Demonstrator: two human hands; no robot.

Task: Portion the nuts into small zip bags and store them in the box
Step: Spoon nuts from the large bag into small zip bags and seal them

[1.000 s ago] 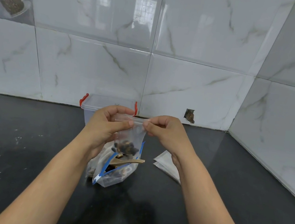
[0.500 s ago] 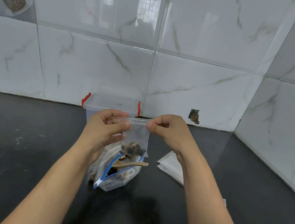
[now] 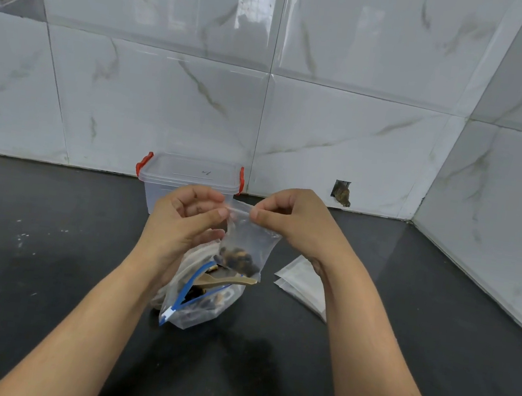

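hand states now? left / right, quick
Left hand: grip pinched on the top edge of the small zip bag of nuts.
Right hand: grip pinched on the same bag's top edge, opposite end.

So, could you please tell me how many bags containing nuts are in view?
2: the small zip bag pinched by both hands, and the large bag on the counter beneath it. The box's inside isn't clear.

Can't see most of the spare bag stack (image 3: pixel 300 283) behind the right forearm; box (image 3: pixel 190 177) front blocked by left hand (image 3: pixel 180 224).
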